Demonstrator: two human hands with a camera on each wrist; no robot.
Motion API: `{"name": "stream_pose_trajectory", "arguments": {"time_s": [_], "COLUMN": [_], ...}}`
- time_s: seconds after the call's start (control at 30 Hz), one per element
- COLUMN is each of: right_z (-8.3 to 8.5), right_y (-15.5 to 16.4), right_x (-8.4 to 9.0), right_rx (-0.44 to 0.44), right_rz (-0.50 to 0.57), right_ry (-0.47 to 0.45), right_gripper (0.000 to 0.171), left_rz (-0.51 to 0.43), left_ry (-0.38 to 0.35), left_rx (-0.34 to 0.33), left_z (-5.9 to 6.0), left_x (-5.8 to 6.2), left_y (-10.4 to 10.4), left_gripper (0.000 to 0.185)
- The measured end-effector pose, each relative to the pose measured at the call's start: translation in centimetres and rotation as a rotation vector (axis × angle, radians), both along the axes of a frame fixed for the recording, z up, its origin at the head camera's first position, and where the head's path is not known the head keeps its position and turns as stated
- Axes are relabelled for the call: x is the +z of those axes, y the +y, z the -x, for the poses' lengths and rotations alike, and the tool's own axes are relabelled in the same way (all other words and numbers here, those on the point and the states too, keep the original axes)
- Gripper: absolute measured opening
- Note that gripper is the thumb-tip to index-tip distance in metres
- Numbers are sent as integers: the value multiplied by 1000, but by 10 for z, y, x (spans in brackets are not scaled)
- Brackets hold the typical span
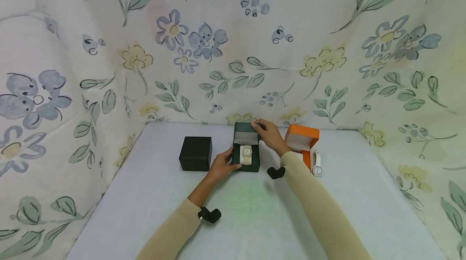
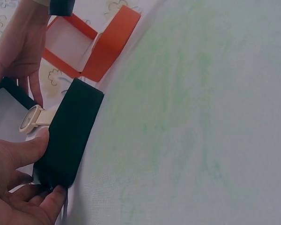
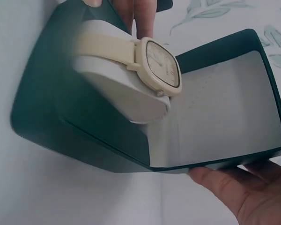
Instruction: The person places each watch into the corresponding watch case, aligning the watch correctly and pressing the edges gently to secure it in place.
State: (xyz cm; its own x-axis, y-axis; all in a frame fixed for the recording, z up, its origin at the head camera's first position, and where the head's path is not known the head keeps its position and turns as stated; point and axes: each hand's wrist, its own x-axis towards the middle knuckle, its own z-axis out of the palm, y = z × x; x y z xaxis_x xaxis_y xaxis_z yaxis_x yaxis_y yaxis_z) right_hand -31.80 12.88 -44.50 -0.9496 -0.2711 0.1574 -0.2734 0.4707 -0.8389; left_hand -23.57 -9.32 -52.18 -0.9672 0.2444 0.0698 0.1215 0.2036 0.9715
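A dark green watch box point(image 1: 256, 163) stands with its lid point(image 1: 246, 126) raised, showing a pale grey lining point(image 3: 220, 112). Inside it, a cream wristwatch point(image 3: 161, 65) is wrapped around a white cushion point(image 3: 126, 89). My left hand point(image 1: 220, 166) grips the base at its left front corner, the thumb over the front edge beside the cushion and fingers along the outer side. My right hand point(image 1: 270, 135) holds the lid by its right side, with the thumb and fingers at its rim in the right wrist view.
To the left sits a closed black box point(image 1: 195, 154). An open orange box point(image 1: 305, 131) stands on the right, partly behind my right forearm. Beside it lies a white watch point(image 1: 317, 167) on the white table point(image 1: 160, 211). Floral cloth point(image 1: 233, 49) hangs behind the table.
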Motion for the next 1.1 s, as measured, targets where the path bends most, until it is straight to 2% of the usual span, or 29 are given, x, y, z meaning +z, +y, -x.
{"name": "stream_pose_trajectory", "arguments": {"time_s": [0.3, 0.57, 0.83, 1.1], "right_z": [-10, -19, -20, -23], "right_y": [-2, -2, -2, 0], "right_x": [-9, -13, -12, -12], "right_rx": [-9, -9, -10, -29], "right_rz": [26, 6, -17, 13], "right_ry": [35, 69, 104, 76], "right_gripper": [41, 39, 38, 35], "left_rz": [-26, -93, -107, -110], "left_ry": [-11, 1, -10, -17], "left_rx": [14, -1, 3, -1], "left_z": [-2, -6, -4, 0], "left_x": [-4, -11, -9, -7], "left_y": [0, 0, -1, 0], "left_gripper": [81, 80, 82, 81]}}
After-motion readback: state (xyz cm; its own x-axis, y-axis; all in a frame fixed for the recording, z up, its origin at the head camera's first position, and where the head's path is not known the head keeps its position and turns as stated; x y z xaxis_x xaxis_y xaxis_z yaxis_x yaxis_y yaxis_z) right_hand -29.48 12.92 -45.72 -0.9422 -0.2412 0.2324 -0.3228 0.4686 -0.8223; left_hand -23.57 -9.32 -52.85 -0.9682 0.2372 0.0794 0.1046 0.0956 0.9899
